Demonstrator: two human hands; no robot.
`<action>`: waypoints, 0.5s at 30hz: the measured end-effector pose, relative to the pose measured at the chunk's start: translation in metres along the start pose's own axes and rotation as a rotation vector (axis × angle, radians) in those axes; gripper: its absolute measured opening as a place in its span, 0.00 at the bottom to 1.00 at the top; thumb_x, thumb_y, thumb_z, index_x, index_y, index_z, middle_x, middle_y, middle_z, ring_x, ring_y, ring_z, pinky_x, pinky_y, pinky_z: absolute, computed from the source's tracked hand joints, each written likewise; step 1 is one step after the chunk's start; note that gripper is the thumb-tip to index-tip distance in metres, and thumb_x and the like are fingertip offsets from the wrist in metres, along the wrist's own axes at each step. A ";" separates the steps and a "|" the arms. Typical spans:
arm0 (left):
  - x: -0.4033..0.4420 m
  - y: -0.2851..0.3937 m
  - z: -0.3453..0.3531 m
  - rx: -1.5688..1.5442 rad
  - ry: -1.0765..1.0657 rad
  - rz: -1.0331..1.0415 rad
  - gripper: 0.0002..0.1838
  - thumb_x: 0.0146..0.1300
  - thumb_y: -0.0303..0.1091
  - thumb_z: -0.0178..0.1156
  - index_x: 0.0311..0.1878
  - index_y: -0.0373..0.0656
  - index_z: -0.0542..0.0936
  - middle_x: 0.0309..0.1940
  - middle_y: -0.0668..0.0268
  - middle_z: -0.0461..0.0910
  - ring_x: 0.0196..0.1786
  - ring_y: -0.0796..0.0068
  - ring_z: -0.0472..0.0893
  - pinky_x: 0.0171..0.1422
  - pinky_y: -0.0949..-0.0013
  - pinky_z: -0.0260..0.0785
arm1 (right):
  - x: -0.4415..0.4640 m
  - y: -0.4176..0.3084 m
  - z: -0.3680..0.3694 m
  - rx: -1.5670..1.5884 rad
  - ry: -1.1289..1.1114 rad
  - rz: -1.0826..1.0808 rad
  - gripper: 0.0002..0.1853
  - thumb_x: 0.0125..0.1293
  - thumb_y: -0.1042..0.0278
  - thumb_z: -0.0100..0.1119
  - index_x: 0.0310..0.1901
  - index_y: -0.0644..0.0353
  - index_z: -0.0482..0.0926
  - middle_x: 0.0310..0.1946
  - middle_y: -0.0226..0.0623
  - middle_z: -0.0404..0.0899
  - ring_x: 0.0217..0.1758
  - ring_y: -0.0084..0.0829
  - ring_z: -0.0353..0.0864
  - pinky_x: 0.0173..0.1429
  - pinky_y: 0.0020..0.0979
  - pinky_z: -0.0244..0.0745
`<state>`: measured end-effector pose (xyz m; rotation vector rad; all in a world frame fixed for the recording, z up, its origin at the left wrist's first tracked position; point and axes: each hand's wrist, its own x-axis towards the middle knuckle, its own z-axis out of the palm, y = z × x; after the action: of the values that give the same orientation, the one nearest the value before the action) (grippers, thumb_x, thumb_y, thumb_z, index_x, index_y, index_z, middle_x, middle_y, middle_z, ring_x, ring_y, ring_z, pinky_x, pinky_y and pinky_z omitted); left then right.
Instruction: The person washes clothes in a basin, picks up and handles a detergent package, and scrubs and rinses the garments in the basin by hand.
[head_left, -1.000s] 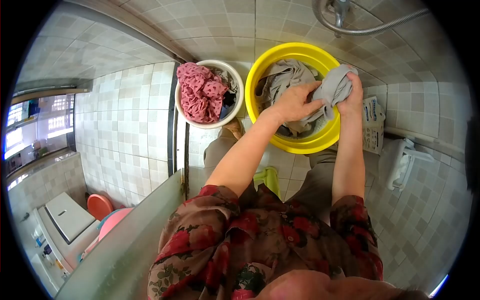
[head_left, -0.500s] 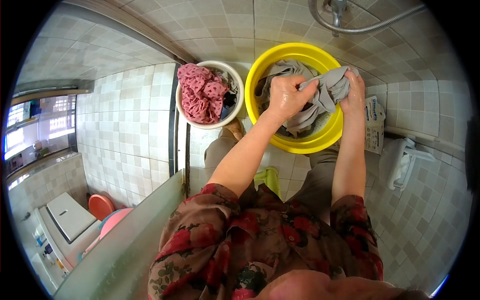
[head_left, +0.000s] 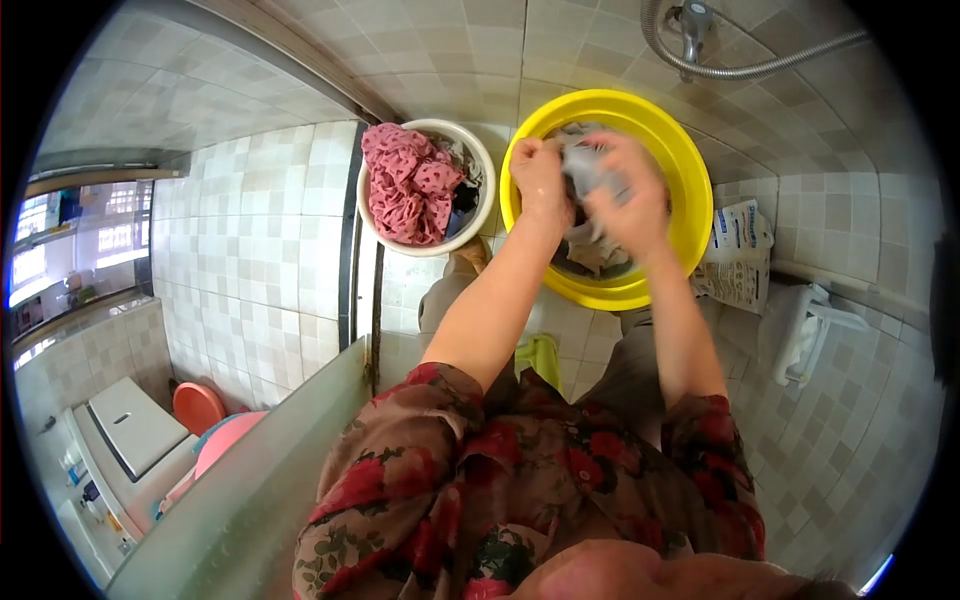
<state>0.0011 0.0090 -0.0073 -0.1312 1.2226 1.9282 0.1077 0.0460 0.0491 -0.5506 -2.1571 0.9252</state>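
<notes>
A yellow basin (head_left: 685, 200) stands on the floor before me, with wet grey cloth (head_left: 592, 172) bunched in it. At the basin's left side, my left hand (head_left: 540, 180) is closed on an edge of the grey cloth. My right hand (head_left: 635, 190) is over the right part of the cloth, its fingers bent and smeared by motion, so its grip cannot be made out. More fabric (head_left: 598, 250) lies low in the basin, partly hidden by my hands and wrists.
A white bucket (head_left: 487, 200) left of the basin holds pink patterned cloth (head_left: 415, 190) and darker pieces. Printed bags (head_left: 735, 255) lean at the right. A shower hose (head_left: 740, 72) hangs on the back wall. A glass panel (head_left: 250, 470) stands at my left; a green stool (head_left: 541, 357) is below me.
My right hand has moved left and inward over the basin, bringing the grey cloth down from the right rim. My left hand has shifted left, toward the basin's left rim.
</notes>
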 end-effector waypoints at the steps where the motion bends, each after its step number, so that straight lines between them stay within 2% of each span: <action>1: 0.000 0.004 -0.004 -0.083 0.049 0.003 0.08 0.57 0.31 0.58 0.25 0.44 0.70 0.25 0.68 0.73 0.30 0.75 0.72 0.37 0.70 0.67 | -0.006 -0.024 0.021 0.002 -0.043 -0.137 0.11 0.44 0.76 0.57 0.31 0.59 0.69 0.44 0.43 0.77 0.48 0.44 0.77 0.54 0.36 0.71; 2: 0.000 0.001 -0.006 -0.073 0.051 0.003 0.08 0.57 0.31 0.58 0.25 0.44 0.70 0.25 0.68 0.73 0.30 0.75 0.72 0.37 0.70 0.67 | -0.020 -0.037 0.032 -0.099 -0.148 -0.136 0.07 0.47 0.72 0.58 0.30 0.59 0.72 0.41 0.45 0.77 0.43 0.44 0.78 0.48 0.35 0.73; 3: -0.002 -0.006 -0.006 -0.126 -0.004 -0.089 0.08 0.58 0.33 0.55 0.25 0.45 0.69 0.24 0.68 0.71 0.29 0.75 0.70 0.36 0.69 0.66 | -0.021 -0.025 0.036 -0.096 -0.143 -0.131 0.07 0.47 0.72 0.58 0.30 0.59 0.72 0.41 0.45 0.77 0.43 0.44 0.78 0.48 0.35 0.73; 5: -0.013 -0.022 -0.004 -0.244 -0.114 -0.278 0.11 0.61 0.39 0.50 0.25 0.47 0.68 0.22 0.68 0.68 0.26 0.75 0.66 0.34 0.68 0.64 | -0.013 0.013 0.032 -0.215 0.118 0.205 0.07 0.51 0.66 0.58 0.27 0.59 0.73 0.41 0.45 0.76 0.36 0.46 0.78 0.38 0.40 0.74; 6: -0.031 -0.007 0.015 -0.029 0.013 -0.369 0.10 0.59 0.41 0.56 0.36 0.46 0.76 0.32 0.63 0.74 0.37 0.64 0.74 0.43 0.66 0.67 | 0.000 0.021 0.018 -0.188 0.149 0.407 0.05 0.56 0.69 0.55 0.31 0.61 0.75 0.35 0.48 0.77 0.37 0.47 0.77 0.40 0.38 0.73; 7: -0.027 -0.011 0.016 -0.032 0.007 -0.360 0.10 0.59 0.41 0.56 0.36 0.46 0.76 0.32 0.63 0.74 0.37 0.64 0.74 0.43 0.66 0.67 | 0.002 0.021 0.021 -0.187 0.153 0.396 0.05 0.56 0.69 0.55 0.31 0.61 0.75 0.35 0.48 0.77 0.37 0.47 0.77 0.40 0.38 0.73; 9: -0.011 -0.037 -0.003 0.705 -0.191 0.574 0.16 0.65 0.46 0.47 0.25 0.47 0.68 0.23 0.64 0.71 0.27 0.69 0.68 0.34 0.68 0.64 | -0.007 0.009 0.037 -0.415 0.194 0.235 0.05 0.58 0.69 0.54 0.33 0.60 0.74 0.35 0.46 0.75 0.38 0.47 0.76 0.41 0.38 0.73; 10: 0.009 -0.042 -0.026 0.977 -0.192 0.744 0.17 0.68 0.45 0.44 0.26 0.45 0.68 0.22 0.62 0.72 0.26 0.64 0.70 0.35 0.64 0.65 | -0.009 -0.021 0.039 -0.303 0.131 0.210 0.06 0.58 0.67 0.54 0.34 0.59 0.73 0.36 0.45 0.73 0.39 0.47 0.75 0.41 0.39 0.72; 11: 0.022 -0.026 -0.030 0.977 -0.197 0.750 0.17 0.68 0.45 0.44 0.26 0.45 0.68 0.22 0.62 0.72 0.26 0.64 0.70 0.35 0.64 0.65 | -0.016 -0.035 0.042 -0.236 0.096 0.077 0.07 0.57 0.67 0.55 0.35 0.59 0.73 0.40 0.45 0.72 0.42 0.47 0.75 0.42 0.38 0.72; 13: 0.037 -0.005 -0.038 -0.090 -0.105 -0.169 0.16 0.68 0.40 0.44 0.27 0.40 0.68 0.21 0.62 0.74 0.27 0.60 0.74 0.38 0.60 0.67 | -0.018 -0.069 0.040 -0.066 -0.032 0.041 0.06 0.56 0.68 0.55 0.34 0.59 0.74 0.37 0.45 0.75 0.39 0.47 0.76 0.41 0.38 0.72; 14: 0.042 -0.014 -0.036 0.256 -0.096 -0.125 0.16 0.67 0.39 0.45 0.28 0.39 0.69 0.25 0.62 0.75 0.30 0.62 0.76 0.42 0.60 0.69 | -0.020 -0.048 0.041 -0.063 -0.037 0.049 0.06 0.56 0.68 0.55 0.34 0.59 0.74 0.37 0.45 0.75 0.39 0.47 0.76 0.41 0.38 0.72; 15: 0.020 -0.016 -0.024 0.256 -0.092 -0.130 0.16 0.67 0.39 0.45 0.28 0.39 0.69 0.25 0.62 0.75 0.30 0.62 0.76 0.42 0.60 0.69 | -0.018 -0.009 0.041 -0.149 0.030 0.173 0.06 0.55 0.67 0.54 0.31 0.59 0.74 0.34 0.47 0.76 0.36 0.47 0.76 0.38 0.40 0.72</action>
<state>-0.0091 0.0050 -0.0408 0.0114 1.3522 1.6337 0.0875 0.0110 0.0278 -0.8303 -2.1892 0.8450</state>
